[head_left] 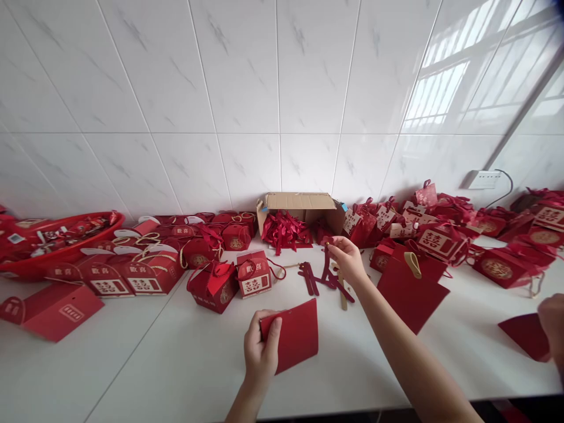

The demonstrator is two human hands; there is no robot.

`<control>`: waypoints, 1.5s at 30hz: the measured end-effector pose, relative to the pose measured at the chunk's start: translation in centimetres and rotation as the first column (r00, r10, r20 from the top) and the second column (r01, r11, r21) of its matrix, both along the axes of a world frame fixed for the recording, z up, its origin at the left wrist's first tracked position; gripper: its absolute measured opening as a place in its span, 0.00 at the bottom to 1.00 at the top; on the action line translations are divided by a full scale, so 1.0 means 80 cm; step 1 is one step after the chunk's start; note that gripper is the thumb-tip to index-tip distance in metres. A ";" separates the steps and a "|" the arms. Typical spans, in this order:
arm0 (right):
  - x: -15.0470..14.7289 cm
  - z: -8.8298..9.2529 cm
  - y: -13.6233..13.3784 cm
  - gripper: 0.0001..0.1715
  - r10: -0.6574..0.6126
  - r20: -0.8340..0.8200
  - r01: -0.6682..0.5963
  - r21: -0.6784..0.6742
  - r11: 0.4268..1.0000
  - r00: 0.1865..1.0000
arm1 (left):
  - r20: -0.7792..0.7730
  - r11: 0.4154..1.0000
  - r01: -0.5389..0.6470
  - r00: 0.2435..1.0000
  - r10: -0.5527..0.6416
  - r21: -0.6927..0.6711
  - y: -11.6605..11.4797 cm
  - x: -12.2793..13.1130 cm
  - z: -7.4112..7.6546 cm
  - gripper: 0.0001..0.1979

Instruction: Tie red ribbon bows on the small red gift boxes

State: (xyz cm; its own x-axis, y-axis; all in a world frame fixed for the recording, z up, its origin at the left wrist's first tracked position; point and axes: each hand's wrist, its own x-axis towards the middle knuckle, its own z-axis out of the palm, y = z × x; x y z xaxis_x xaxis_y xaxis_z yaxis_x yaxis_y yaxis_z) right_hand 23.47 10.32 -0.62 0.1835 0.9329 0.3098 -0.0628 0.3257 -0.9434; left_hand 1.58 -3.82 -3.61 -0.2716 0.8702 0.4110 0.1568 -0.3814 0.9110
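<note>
My left hand point(259, 346) grips a red folded card piece point(298, 338) by its left edge, thumb on top, above the white table. Farther out, my right hand point(349, 258) pinches a dark red strap point(326, 265) by its upper end, and the strap hangs down toward the table. Several more dark red straps point(309, 279) lie just left of it, with a gold strap point(342, 294) below the right hand. Two made-up red gift boxes, one with a cord handle point(254, 275) and one tilted point(213, 288), stand left of the straps.
An open cardboard box point(301, 201) of red ribbons stands against the tiled wall. Red gift boxes point(152, 273) and a red basin point(83, 238) fill the left; more boxes point(497, 264) and red card sheets point(409, 294) lie right. Another person's hand point(553, 323) is at the right edge.
</note>
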 end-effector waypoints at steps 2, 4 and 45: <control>-0.002 0.015 -0.034 0.16 0.066 -0.108 -0.063 0.030 0.998 0.992 | -0.029 1.000 0.017 0.999 -0.017 -0.005 -0.001 -0.002 -0.002 0.11; -0.003 0.025 -0.066 0.15 0.116 -0.180 -0.110 0.040 0.993 0.977 | -0.047 1.000 0.019 0.999 -0.020 -0.013 -0.003 -0.003 -0.005 0.11; -0.064 -0.010 -0.220 0.14 0.011 0.434 -0.171 0.332 0.928 0.901 | -0.056 0.986 0.140 0.989 -0.135 0.095 -0.042 0.012 -0.010 0.07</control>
